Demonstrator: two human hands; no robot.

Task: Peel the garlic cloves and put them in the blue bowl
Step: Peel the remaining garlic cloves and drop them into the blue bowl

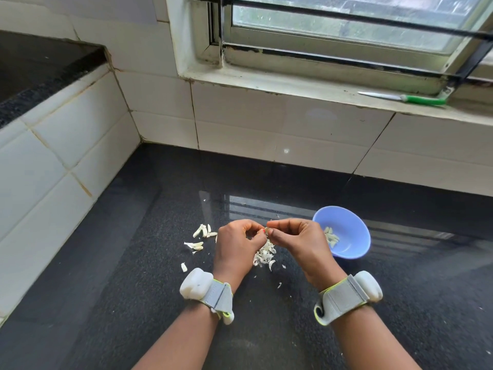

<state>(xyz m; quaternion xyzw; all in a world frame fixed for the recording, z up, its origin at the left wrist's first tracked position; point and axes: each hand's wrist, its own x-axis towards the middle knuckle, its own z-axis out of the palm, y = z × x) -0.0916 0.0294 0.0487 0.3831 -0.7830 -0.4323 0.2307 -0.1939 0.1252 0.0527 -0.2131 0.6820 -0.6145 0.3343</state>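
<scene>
Counter (266, 329): black speckled stone, glossy toward the wall; carries every item listed below except the knife.
Wall (280, 124): white tiles behind and to the left of the counter.
Window (346, 20): above the wall, barred, with a pale sill.
Left hand (234, 247): raised over the counter, fingers curled inward, fingertips meeting those of the right hand on a clove.
Right hand (296, 239): same height, thumb and forefinger pinching the same clove from the opposite side.
Wristbands (210, 295): one grey strap with a white module on each wrist.
Bowl (354, 249): blue, upright, just right of the right hand; partly hidden by it.
Knife (405, 98): green handle, white blade, lying flat on the sill, well apart from the hands.
Skins (264, 256): loose white pile on the counter directly below the hands, with small flakes scattered nearer the camera.
Unpeeled cloves (202, 232): small groups on the counter left of the left hand.
Peeled cloves (331, 237): several, lying inside the bowl.
Clove (266, 231): held between both hands' fingertips, mostly hidden; extent of peeling cannot be determined.
</scene>
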